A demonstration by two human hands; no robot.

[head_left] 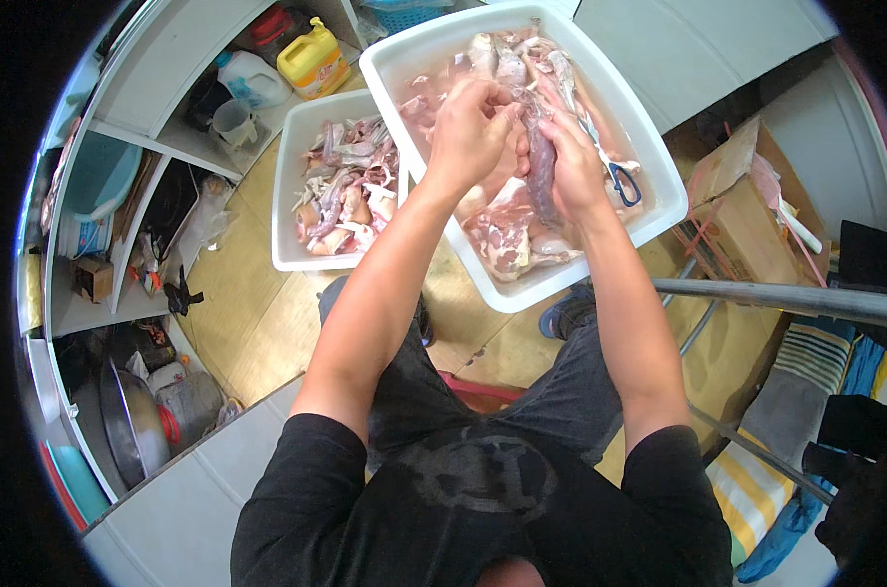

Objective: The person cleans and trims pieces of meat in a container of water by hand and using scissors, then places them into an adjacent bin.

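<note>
A large white tub (659,166) in front of me holds pinkish water and pieces of raw poultry (507,235). Over it, my right hand (573,168) is closed around a long, purplish-grey piece of meat that looks like a poultry neck (541,186). My left hand (475,137) pinches at the upper end of the same piece; its fingertips are partly hidden. Scissors (621,184) with dark blue handles lie in the tub beside my right hand, blades partly hidden. Left of it, a smaller white tub (287,210) holds a heap of cut skin and meat pieces.
Shelves on the left carry a yellow jug (312,61), a white bottle (253,78), a clear measuring jug (234,124) and a metal pan (135,421). To the right stand an open cardboard box (732,210) and a metal tube frame (786,298) near striped cloth (761,489).
</note>
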